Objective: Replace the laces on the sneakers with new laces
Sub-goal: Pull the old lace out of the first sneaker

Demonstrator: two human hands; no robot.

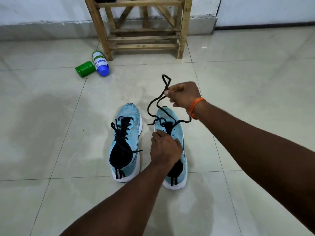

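You're over glossy pale tile floor [255, 79]; wooden rack [144, 38] stands vs. white wall [42, 7], grey skirting [42, 31] below.

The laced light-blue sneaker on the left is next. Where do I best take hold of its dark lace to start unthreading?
Pinch the free tip of the dark lace that juts sideways over the right edge of the light-blue mesh sneaker, coming from above on that side. The tip lies loose, untied and clear of the eyelets.

Your left hand [166, 147] covers the middle of the right sneaker [179, 132]; the lace [149, 109] disappears inside your right hand [185, 96]. The rack [144, 38] runs off the top edge, and print on the bottle [100, 63] is too small to read.
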